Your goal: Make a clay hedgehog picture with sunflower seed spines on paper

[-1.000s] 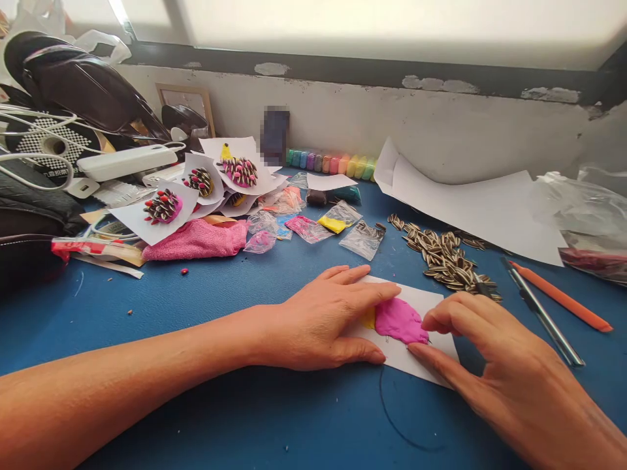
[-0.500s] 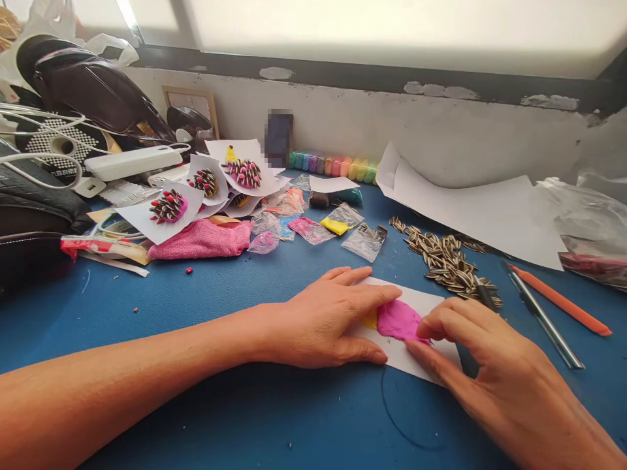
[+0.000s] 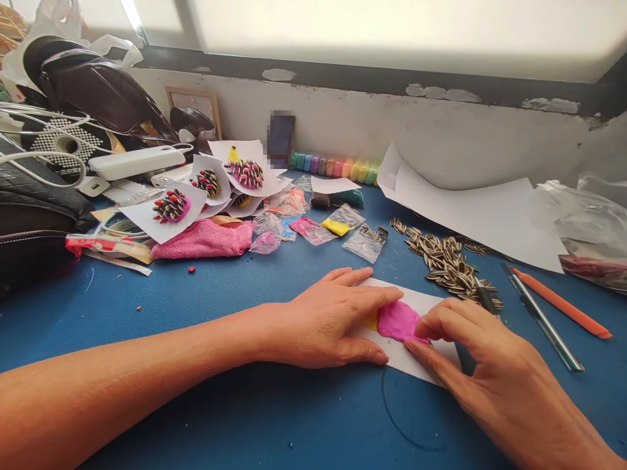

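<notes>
A flattened patch of pink modelling clay (image 3: 399, 321) lies on a small sheet of white paper (image 3: 421, 365). Beside its left end, partly under my left hand, shows a bit of yellow clay (image 3: 372, 321). My left hand (image 3: 337, 318) rests flat on the paper with fingers spread, its index finger along the clay's upper edge. At the clay's right end, the thumb and index finger of my right hand (image 3: 482, 356) pinch the pink edge; the fingertips partly cover that spot. A thin drawn mark shows on the paper below the clay.
Striped sunflower seeds (image 3: 445, 258) lie heaped beyond the paper. An orange marker (image 3: 561, 301) and a silver pen (image 3: 546, 323) are at the right. Seed-covered clay figures (image 3: 171, 207) on paper, a pink cloth (image 3: 203, 240) and clay packets (image 3: 337, 225) sit further back.
The camera view has shifted very slightly. Both hands keep nearly the same place, the right fingers still at the pink clay's edge.
</notes>
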